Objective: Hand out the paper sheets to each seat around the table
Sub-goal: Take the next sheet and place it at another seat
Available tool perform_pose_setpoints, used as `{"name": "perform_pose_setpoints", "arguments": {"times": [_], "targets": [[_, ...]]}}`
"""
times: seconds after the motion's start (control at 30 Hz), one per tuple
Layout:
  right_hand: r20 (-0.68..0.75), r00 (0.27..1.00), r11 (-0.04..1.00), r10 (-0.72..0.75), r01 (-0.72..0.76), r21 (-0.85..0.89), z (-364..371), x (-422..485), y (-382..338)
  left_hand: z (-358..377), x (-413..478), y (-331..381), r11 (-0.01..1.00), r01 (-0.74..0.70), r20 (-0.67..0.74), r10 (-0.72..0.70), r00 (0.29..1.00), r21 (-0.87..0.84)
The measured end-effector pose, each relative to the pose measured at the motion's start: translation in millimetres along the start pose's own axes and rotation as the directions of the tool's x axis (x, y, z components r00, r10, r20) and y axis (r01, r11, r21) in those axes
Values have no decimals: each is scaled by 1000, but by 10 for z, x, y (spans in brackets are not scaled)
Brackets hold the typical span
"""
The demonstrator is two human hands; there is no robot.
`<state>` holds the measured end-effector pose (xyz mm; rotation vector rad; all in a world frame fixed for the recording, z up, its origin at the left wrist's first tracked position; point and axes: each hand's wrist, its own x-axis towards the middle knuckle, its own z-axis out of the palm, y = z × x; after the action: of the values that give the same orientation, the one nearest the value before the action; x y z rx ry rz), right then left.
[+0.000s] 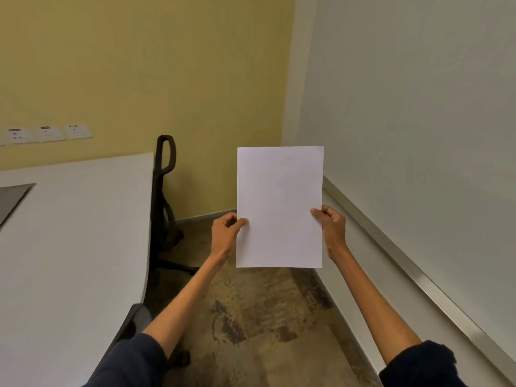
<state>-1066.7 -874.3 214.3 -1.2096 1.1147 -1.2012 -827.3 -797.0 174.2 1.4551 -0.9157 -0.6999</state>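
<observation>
We hold both arms stretched forward, dark sleeves pushed up. Our left hand [226, 233] pinches the left edge of the paper sheets [279, 205], our right hand [332, 227] the right edge, each grip clenched on them, upright above the floor beside the white worktop [69, 233]. We cannot count the sheets; a black chair [164, 191] is half hidden behind the worktop.

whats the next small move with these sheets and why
Probably swing the paper sheets left, over the white table: both the left hand and right hand hold them above the floor, and a black chair marks a seat there.
</observation>
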Motion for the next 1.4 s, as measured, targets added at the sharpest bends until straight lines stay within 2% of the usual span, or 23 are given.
{"name": "perform_pose_setpoints", "arguments": {"times": [0.23,0.43,0.73,1.0,1.23,1.4], "targets": [[140,990,1000,-1,-1,12,939,1587,256,-168,1419,-285,999,-18,-155,24,988,34],[235,972,1000,16,-16,1,1925,2768,314,-494,2649,-339,998,20,-260,-4,966,58],[374,928,999,10,4,-38,3366,4037,448,-1128,3919,-449,992,84,-385,-40,922,98],[468,883,1000,-23,30,-8,4764,5043,638,-1626,4986,-727,985,162,-600,-96,794,57],[653,757,998,-18,52,-33,5944,5849,632,-1988,5761,-808,982,188,-768,-107,632,18],[745,667,999,18,22,-43,6658,5917,701,-2320,5927,-867,974,225,-861,-129,492,-17]]}}
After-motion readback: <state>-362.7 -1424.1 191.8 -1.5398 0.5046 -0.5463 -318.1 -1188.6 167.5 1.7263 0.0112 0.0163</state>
